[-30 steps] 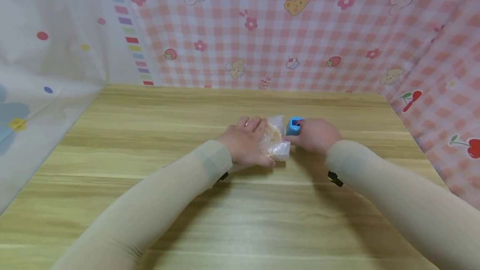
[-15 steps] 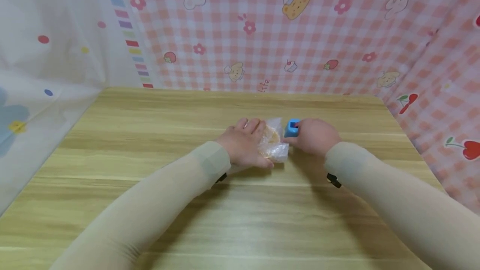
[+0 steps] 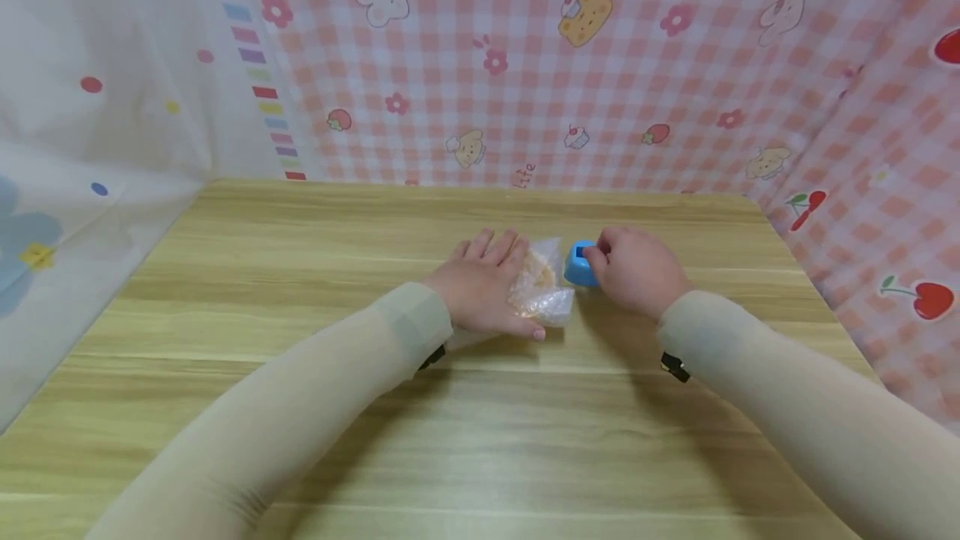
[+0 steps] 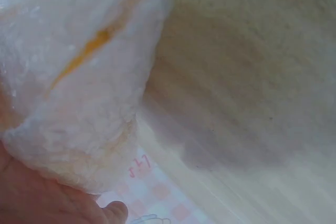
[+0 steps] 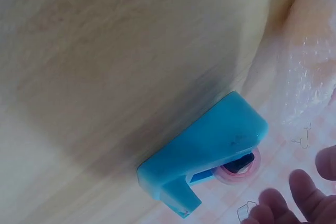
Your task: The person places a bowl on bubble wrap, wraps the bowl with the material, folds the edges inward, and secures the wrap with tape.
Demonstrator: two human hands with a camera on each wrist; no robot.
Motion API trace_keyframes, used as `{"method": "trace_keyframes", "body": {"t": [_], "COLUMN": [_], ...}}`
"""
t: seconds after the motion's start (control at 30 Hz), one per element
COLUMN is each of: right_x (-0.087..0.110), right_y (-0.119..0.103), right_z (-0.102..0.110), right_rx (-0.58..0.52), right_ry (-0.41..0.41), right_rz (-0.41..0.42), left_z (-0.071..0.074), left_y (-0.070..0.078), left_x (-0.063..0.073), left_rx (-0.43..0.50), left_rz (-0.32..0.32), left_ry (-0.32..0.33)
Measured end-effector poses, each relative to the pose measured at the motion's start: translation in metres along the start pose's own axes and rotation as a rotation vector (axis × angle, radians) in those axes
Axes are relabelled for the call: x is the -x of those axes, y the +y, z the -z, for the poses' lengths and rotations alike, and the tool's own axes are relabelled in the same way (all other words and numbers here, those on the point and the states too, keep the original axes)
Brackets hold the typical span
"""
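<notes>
My left hand (image 3: pixel 480 286) lies spread with straight fingers over the left part of a bubble-wrapped bundle (image 3: pixel 546 300), which rests on the table. Something yellow-orange shows through the wrap, also in the left wrist view of the bundle (image 4: pixel 94 77). Just right of it stands a blue tape dispenser (image 3: pixel 577 267). My right hand (image 3: pixel 639 272) is at the dispenser's right side, thumb and fingers loosely bent. In the right wrist view its fingers (image 5: pixel 304 192) are apart from the dispenser (image 5: pixel 205 140), whose small clear-pink tape roll (image 5: pixel 252 170) sits on a dark hub.
The wood-grain table (image 3: pixel 450 440) stretches around both hands. A pink checked cloth (image 3: pixel 495 107) with cartoon prints closes off the back, and similar cloth (image 3: pixel 885 215) the right side. White dotted cloth (image 3: pixel 135 40) hangs at the left.
My right fingers have loosened and drawn back from the tape dispenser, which now shows more fully. The left fingers have spread a little over the bundle. The head view has tilted slightly up.
</notes>
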State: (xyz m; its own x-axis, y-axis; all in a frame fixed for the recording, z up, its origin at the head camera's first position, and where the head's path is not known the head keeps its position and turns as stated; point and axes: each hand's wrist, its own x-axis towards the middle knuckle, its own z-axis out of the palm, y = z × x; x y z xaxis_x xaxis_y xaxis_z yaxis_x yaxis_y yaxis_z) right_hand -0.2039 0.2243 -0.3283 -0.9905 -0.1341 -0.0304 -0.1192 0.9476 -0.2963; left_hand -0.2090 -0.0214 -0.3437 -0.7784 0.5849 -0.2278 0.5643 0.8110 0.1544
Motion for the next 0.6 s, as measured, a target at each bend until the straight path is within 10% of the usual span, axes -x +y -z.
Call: {"method": "trace_keyframes", "body": {"t": [0.6], "right_x": [-0.0013], "right_y": [0.0023], "right_z": [-0.0052], "right_rx": [-0.069], "right_ry": [0.088], "right_rz": [0.009], "left_z": [0.0075], "left_y": [-0.0086], "left_x": [-0.002], "left_rx": [0.003], "left_rz": [-0.037], "left_ry": [0.038]}}
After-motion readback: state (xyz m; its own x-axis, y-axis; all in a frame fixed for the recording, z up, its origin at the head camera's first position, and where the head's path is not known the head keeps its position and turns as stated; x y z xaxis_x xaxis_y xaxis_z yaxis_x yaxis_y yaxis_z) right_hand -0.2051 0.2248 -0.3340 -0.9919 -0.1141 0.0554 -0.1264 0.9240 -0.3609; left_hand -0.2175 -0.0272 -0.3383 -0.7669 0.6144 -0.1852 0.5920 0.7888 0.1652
